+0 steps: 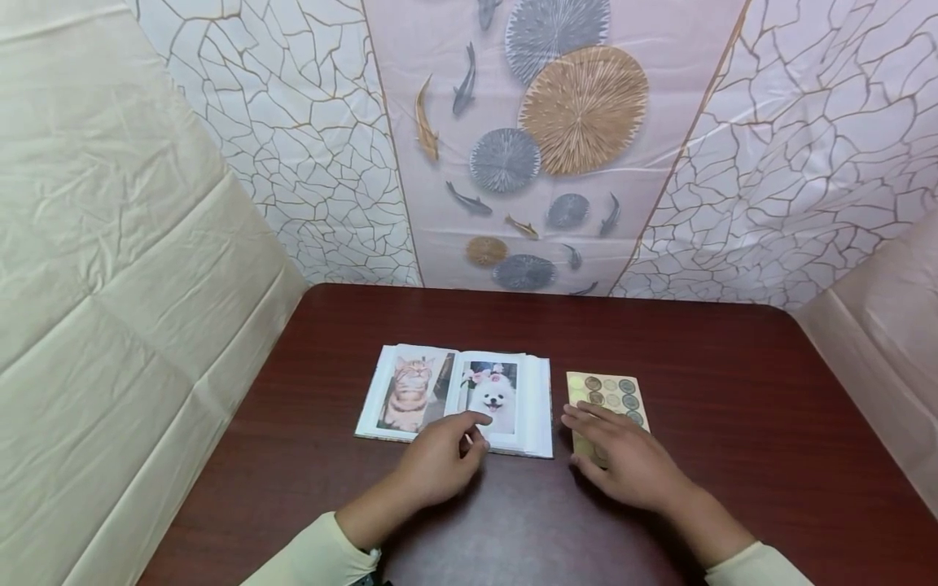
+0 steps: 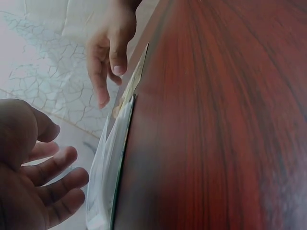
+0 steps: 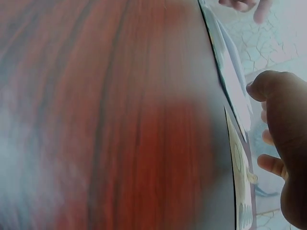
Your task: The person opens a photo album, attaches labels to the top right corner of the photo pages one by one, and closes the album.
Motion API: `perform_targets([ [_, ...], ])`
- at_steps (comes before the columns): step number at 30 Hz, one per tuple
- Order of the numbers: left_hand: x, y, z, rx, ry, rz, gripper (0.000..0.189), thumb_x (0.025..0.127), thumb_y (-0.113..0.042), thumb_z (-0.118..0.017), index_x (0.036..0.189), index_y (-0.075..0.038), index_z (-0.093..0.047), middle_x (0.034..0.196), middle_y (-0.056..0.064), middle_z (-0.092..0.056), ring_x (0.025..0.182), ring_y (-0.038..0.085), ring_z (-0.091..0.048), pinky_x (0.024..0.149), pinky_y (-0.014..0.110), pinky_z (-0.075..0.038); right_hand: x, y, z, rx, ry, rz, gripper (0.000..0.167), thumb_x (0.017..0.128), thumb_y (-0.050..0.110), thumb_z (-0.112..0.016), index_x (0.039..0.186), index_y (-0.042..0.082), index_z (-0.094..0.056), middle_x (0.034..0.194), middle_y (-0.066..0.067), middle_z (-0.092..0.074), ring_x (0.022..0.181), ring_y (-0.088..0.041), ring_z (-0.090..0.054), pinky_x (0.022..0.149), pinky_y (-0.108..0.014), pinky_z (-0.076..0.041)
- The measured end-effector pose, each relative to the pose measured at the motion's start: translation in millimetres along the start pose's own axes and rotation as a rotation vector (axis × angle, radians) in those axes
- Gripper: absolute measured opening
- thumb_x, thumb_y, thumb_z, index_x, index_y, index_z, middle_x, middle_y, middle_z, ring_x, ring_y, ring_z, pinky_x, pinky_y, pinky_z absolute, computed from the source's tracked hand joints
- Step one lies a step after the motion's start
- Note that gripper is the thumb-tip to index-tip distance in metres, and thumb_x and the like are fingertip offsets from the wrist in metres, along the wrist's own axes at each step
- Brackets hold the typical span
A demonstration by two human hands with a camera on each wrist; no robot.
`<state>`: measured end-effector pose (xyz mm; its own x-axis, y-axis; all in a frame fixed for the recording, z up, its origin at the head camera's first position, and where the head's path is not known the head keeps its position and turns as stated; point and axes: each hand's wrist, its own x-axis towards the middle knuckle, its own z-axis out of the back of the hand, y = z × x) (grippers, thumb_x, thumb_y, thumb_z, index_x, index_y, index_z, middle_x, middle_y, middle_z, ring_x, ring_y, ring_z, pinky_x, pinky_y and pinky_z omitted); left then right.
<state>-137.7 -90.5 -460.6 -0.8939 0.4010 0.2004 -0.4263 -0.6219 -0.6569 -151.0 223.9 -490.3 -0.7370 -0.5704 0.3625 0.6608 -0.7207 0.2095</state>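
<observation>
Your table (image 1: 733, 391) is dark red wood, set against a wall sheet (image 1: 557, 138) printed with fish and round leaf shapes. On the table in front of you an album (image 1: 454, 399) lies open, a cat photo (image 1: 407, 394) on its left page and a white dog photo (image 1: 493, 397) on its right. Just to the right of the album, apart from it by a narrow strip of wood, lies a sticker sheet (image 1: 608, 403) with rows of round stickers. Your left hand (image 1: 440, 460) sits at the album's near edge, fingers loosely bent, the forefinger stretched onto the lower part of the dog page; it grips nothing. Your right hand (image 1: 623, 456) lies flat, fingers straight and spread, over the near half of the sticker sheet, pressing on it without curling round it.
</observation>
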Motion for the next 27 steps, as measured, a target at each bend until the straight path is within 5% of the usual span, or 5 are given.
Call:
perform_targets([
  [10, 3.5, -12.9, -13.8, -0.080, 0.048, -0.011, 0.026, 0.096, -0.010, -0.068, 0.121, -0.009, -0.070, 0.097, -0.008, -0.066, 0.079, -0.002, -0.058, 0.074, 0.021, -0.050, -11.7, -18.9, 11.4, -0.057, -0.016, -0.057, 0.059, 0.085, 0.026, -0.079, 0.136, -0.001, -0.064, 0.141, -0.015, -0.061, 0.129, -0.038, -0.056, 0.100, -0.059, -0.046],
  [17, 5.1, -23.3, -21.1, -0.058, 0.085, -0.033, 0.025, 0.097, -0.013, -0.068, 0.122, -0.012, -0.069, 0.099, -0.011, -0.065, 0.082, -0.003, -0.058, 0.076, 0.019, -0.049, -17.9, -28.3, 17.1, -0.061, 0.007, -0.111, 0.067, 0.086, 0.028, -0.081, 0.142, 0.000, -0.059, 0.137, -0.016, -0.063, 0.127, -0.042, -0.056, 0.099, -0.063, -0.045],
  [27, 9.6, -33.5, -32.6, -0.019, 0.095, -0.097, 0.026, 0.097, -0.014, -0.067, 0.124, -0.012, -0.068, 0.105, 0.000, -0.067, 0.087, 0.004, -0.059, 0.078, 0.017, -0.047, -24.7, -34.9, 16.5, -0.087, -0.008, -0.135, 0.062, 0.079, 0.035, -0.086, 0.127, 0.000, -0.068, 0.126, -0.017, -0.068, 0.121, -0.040, -0.060, 0.099, -0.058, -0.046],
])
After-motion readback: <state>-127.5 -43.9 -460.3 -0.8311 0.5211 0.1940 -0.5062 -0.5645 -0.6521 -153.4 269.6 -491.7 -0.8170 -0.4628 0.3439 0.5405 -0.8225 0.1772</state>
